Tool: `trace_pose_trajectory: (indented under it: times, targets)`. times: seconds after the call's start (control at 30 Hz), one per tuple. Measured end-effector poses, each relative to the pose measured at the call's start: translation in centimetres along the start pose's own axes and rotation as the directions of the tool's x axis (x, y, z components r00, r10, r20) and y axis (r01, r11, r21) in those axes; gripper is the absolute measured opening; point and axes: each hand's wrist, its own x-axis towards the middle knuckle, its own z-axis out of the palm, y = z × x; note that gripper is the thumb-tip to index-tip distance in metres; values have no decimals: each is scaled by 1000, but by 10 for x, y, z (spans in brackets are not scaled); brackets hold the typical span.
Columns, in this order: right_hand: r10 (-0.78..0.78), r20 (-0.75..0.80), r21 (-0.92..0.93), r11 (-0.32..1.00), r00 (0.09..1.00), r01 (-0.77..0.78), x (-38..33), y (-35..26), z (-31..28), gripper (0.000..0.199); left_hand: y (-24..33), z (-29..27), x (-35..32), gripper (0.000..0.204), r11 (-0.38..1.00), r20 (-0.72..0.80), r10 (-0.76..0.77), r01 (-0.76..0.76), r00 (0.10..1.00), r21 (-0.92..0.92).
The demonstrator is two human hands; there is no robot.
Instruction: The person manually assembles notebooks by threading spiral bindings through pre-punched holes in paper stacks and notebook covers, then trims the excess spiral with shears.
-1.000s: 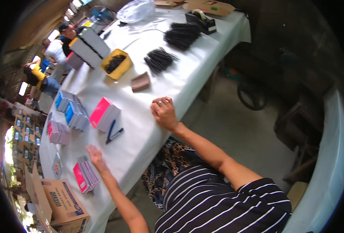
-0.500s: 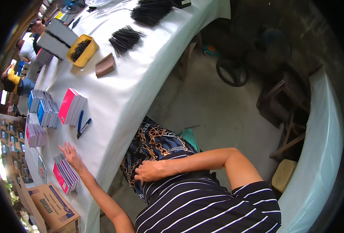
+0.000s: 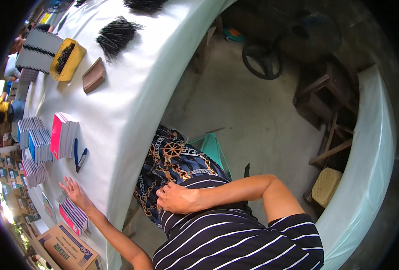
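Observation:
My left hand (image 3: 75,191) is over the white-covered table with fingers spread and nothing in them. It hovers or rests at the upper end of a stack of pink spiral notebooks (image 3: 73,217); contact I cannot tell. My right hand (image 3: 178,198) lies on the patterned cloth (image 3: 172,155) over my lap, fingers loosely curled, the undersides hidden. Blue-handled pliers (image 3: 79,155) lie beyond my left hand, beside a standing stack of pink-covered pads (image 3: 64,136).
Blue notebooks (image 3: 40,146) and more pink ones (image 3: 34,170) stand at the left. A cardboard box (image 3: 66,247) is near the lower left. Farther off are a yellow bin (image 3: 75,60) of dark coils, a brown block (image 3: 94,76) and black spiral bindings (image 3: 117,38). A stool (image 3: 327,186) stands at right.
The whole view has shifted, so table items appear farther left. My left hand keeps its place beside the notebooks, and my right hand stays on my lap.

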Motion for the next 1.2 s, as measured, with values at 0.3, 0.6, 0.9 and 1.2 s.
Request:
trace_pose_trajectory:
  times: [0.3,0.6,0.9,1.2]
  targets:
    - [-7,-20,-62,998,1000,5,11,9,3,32,3,5,-6,78,989,-46,-1,-6,999,-150]
    - [48,187,-81,996,981,-33,27,3,-11,33,10,24,-14,85,991,10,48,-49,999,122]
    - [138,297,-274,960,945,-54,56,21,-15,37,35,29,-22,86,960,14,6,-10,1000,279]
    - [149,265,-305,950,953,-64,71,39,-1,34,31,30,-21,80,958,51,38,-51,998,283]
